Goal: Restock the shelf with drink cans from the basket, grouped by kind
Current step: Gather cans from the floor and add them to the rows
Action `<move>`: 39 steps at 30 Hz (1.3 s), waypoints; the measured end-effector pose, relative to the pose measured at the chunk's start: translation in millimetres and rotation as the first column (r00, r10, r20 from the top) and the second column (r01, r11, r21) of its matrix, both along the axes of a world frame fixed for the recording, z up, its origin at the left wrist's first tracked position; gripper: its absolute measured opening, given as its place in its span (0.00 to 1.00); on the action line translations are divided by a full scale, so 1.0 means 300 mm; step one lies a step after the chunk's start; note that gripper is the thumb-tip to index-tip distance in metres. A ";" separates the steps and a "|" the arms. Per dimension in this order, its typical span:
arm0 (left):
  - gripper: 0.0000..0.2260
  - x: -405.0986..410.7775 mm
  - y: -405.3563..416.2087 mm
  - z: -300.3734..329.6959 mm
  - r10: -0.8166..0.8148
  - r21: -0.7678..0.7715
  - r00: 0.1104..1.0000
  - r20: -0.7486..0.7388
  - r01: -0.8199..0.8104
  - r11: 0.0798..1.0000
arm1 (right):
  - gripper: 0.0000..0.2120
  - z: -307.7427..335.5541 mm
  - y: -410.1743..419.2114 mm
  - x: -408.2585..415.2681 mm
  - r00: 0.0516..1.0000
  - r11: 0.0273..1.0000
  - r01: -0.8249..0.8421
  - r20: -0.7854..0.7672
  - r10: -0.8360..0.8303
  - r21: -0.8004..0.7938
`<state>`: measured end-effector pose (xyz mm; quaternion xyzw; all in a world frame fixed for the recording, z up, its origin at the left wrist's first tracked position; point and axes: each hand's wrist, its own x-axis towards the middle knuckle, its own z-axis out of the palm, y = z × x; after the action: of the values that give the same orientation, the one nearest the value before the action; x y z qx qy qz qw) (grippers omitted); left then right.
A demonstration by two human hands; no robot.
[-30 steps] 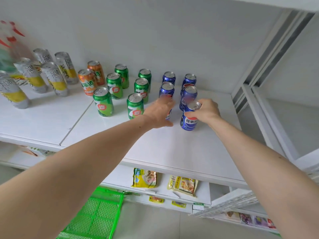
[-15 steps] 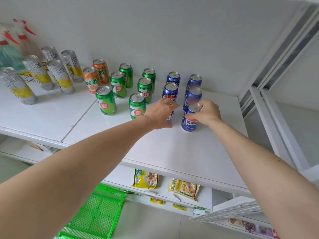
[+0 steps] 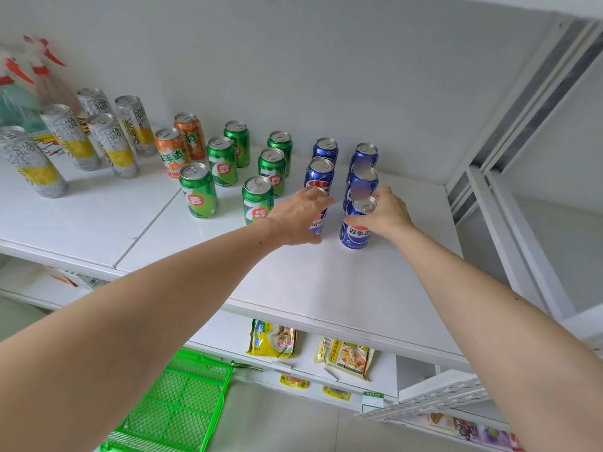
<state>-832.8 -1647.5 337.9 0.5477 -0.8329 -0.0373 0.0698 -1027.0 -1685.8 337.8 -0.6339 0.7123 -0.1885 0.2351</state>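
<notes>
From the head camera, a white flat shelf board (image 3: 326,282) runs across the frame, carrying metal drink cans set upright in groups by kind. Toward its right back corner stand the blue cola cans in two short rows running front to back. The left hand (image 3: 298,216) has its fingers curled round the front blue cola can of the left row (image 3: 317,223), covering most of it so only a strip of its label shows. The right hand (image 3: 385,213) grips the front blue cola can of the right row (image 3: 356,231) from the right side, thumb across its front and fingers wrapped behind the top; this can stands on the board. Behind these, four more blue cans (image 3: 321,172) stand close together near the back wall. Just left of them are six green lemon-lime cans (image 3: 257,199) in two rows, then two orange soda cans (image 3: 172,151) near the seam in the board. Toward the left edge stand five tall slim silver-and-yellow cans (image 3: 111,143), and blurred spray bottles with red triggers (image 3: 39,66) stand at the left back corner. Below the front edge, a lower shelf holds yellow snack packets (image 3: 272,339). A bright green plastic mesh basket (image 3: 176,409) sits at the bottom of the frame, beneath the left forearm.
</notes>
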 end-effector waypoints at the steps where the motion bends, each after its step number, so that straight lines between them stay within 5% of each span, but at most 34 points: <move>1: 0.37 0.004 -0.001 -0.001 0.003 -0.010 1.000 0.001 -0.003 1.000 | 0.44 0.006 0.002 0.005 1.000 1.000 0.008 -0.002 -0.008 -0.014; 4: 0.36 0.021 0.000 -0.002 0.027 -0.041 1.000 -0.016 -0.027 0.999 | 0.44 0.037 0.012 0.027 0.999 0.993 0.023 -0.021 -0.025 -0.117; 11: 0.31 0.104 0.031 0.036 0.065 -0.084 0.996 -0.069 -0.071 0.994 | 0.23 0.097 0.038 0.121 0.999 0.921 0.034 -0.008 -0.040 -0.389; 18: 0.26 0.286 0.119 0.080 0.112 -0.137 0.990 -0.087 -0.123 0.983 | 0.11 0.129 0.118 0.299 0.993 0.820 -0.093 0.012 0.121 -0.564; 39: 0.17 1.450 1.064 0.035 0.527 -0.105 0.846 -0.081 -0.533 0.840 | 0.10 -0.002 0.762 1.558 0.800 0.678 -0.503 0.008 0.599 -0.537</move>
<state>-397.6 -1328.4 348.4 0.7500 -0.6479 0.0215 0.1312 -559.7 -1457.2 337.3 -0.8378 0.3862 -0.3469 0.1692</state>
